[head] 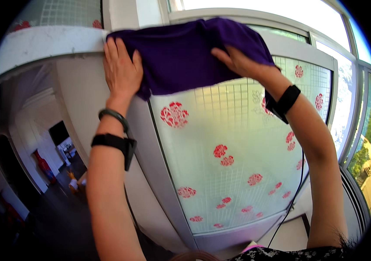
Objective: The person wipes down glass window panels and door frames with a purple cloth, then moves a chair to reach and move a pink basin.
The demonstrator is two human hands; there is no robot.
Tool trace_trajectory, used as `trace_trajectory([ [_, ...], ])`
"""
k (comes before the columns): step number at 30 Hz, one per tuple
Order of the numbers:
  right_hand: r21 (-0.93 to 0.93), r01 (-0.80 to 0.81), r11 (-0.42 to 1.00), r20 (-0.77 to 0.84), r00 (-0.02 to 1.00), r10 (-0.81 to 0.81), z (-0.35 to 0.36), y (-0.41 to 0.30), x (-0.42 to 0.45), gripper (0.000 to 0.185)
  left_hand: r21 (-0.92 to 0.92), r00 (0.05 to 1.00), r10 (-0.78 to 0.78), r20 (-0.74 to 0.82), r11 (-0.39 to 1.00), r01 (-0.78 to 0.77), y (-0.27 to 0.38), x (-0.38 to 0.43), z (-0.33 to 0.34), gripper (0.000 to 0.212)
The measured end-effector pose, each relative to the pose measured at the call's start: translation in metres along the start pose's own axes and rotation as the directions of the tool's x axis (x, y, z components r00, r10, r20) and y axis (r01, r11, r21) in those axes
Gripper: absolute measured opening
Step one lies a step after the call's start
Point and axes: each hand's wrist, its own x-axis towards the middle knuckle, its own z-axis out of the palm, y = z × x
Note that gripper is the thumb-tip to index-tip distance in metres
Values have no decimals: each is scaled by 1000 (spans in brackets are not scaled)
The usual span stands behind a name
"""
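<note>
A dark purple cloth [179,58] lies spread over the top rail of a framed glass door panel and hangs a little over the glass. My left hand [122,70] rests flat at the cloth's left end, fingers extended upward. At the right part of the cloth, my right hand [241,63] presses on it with the thumb apart; its other fingertips are hidden by a fold. The frosted glass panel [205,127] below bears red flower prints.
To the left, an opening shows a dark-floored room with a tall red vase [44,166]. Windows [365,130] stand at the right. A thin black cable [298,192] hangs beside my right arm. A white ledge [48,40] runs leftward from the cloth.
</note>
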Motion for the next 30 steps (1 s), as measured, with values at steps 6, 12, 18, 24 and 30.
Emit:
trace_trajectory([
  [6, 25, 27, 999, 189, 981, -31, 32, -28, -5, 49, 35, 996, 70, -47, 997, -68, 4, -73, 4, 58],
  [12, 61, 209, 976, 75, 974, -213, 67, -74, -54, 50, 85, 986, -13, 167, 996, -1, 8, -165, -25, 65],
  [18, 114, 374, 921, -30, 927, -373, 88, -117, -114, 53, 0, 972, -118, 202, 993, 120, 35, -247, -49, 64],
  [24, 247, 470, 848, -63, 881, -470, 106, -160, -210, 59, 10, 952, -96, 291, 995, 97, 57, -331, -83, 57],
  [30, 527, 464, 712, 99, 799, -593, 93, -213, -284, 61, 128, 708, -177, 683, 984, 122, 98, -469, -145, 58],
])
